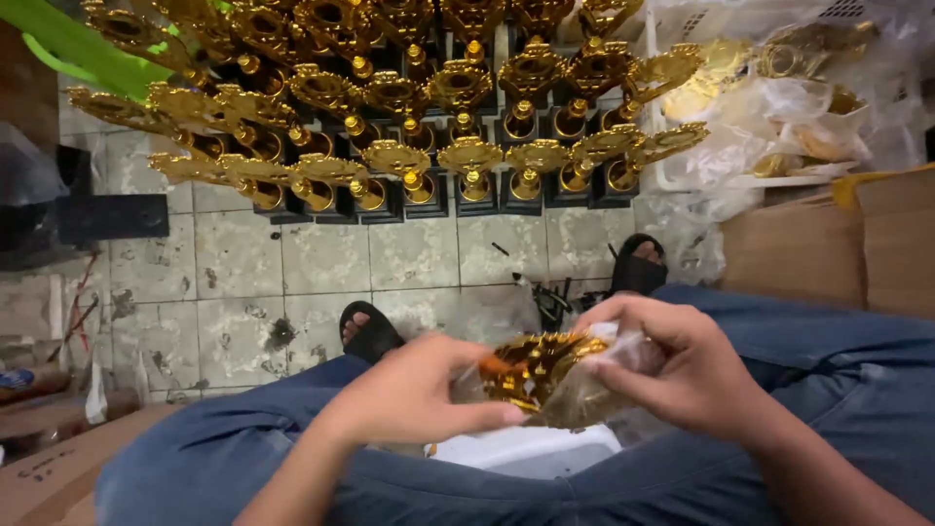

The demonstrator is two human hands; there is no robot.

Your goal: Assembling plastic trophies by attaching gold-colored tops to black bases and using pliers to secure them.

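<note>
Over my lap, both hands hold a gold plastic trophy top [536, 368] wrapped in a clear plastic bag [584, 394]. My left hand [414, 394] pinches the bag's near-left edge with thumb and fingers. My right hand [672, 365] grips the bag's right side, fingers curled over the top. The gold piece lies between the two hands, partly hidden by the wrinkled plastic.
Several rows of finished gold trophies [467, 161] on black bases stand on the tiled floor [321, 263] ahead. A white crate [750, 180] with bagged gold parts sits at upper right, a cardboard box [828, 244] beside it. My sandalled feet [368, 331] rest on the floor. More cardboard [49, 468] lies at lower left.
</note>
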